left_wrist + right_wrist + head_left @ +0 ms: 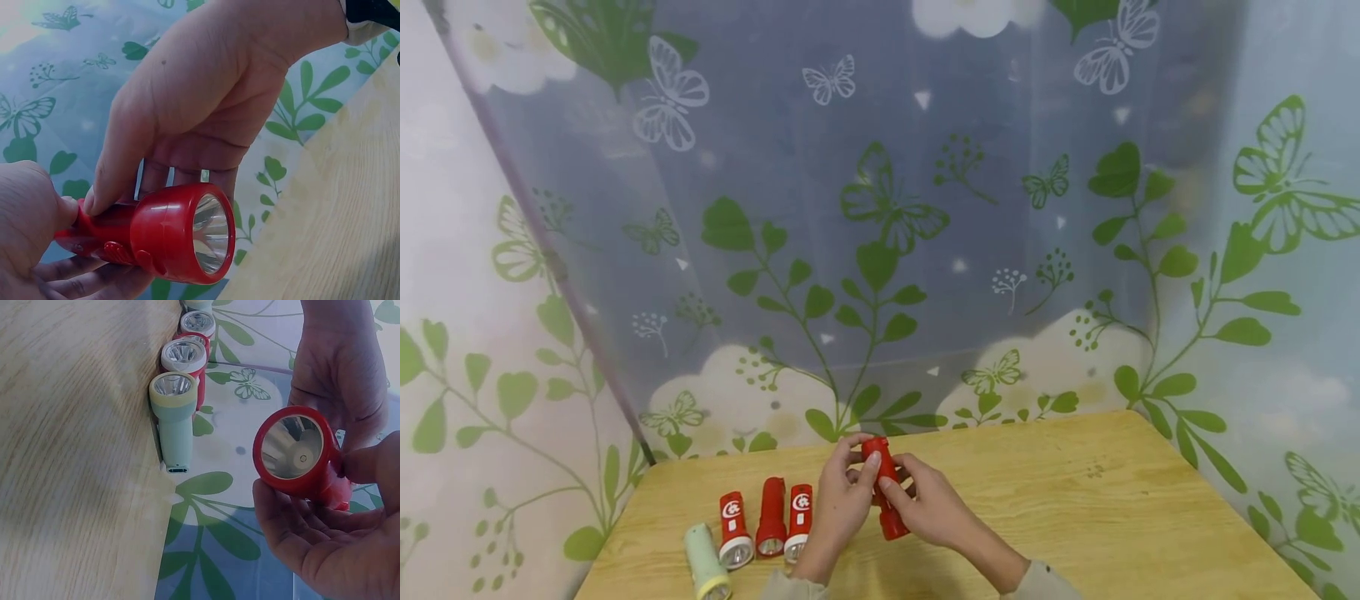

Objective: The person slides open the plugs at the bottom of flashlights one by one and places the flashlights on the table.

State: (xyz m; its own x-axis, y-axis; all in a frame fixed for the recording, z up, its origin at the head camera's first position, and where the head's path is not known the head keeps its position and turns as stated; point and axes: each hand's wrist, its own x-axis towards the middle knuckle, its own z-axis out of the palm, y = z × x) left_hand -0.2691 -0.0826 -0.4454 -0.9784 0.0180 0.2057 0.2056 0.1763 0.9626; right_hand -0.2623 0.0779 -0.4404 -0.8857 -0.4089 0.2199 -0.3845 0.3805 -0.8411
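1. Grip: left hand [842,500] and right hand [932,498] both hold the red flashlight [153,234], fingers curled round it, thumbs on its barrel [114,220]; it is raised above the table [1037,492].
2. Handling, as judged: light, rigid plastic; glossy surface may slip; clear lens [211,234] probably the fragile part.
3. Advised hold: the narrow barrel behind the flared head, off the ribbed switch [117,252].
4. Containers: none seen; barrel interior hidden.
5. Left of the grip, on the table: mint flashlight [702,552], two red-and-white flashlights [733,521], plain red flashlight [771,512].
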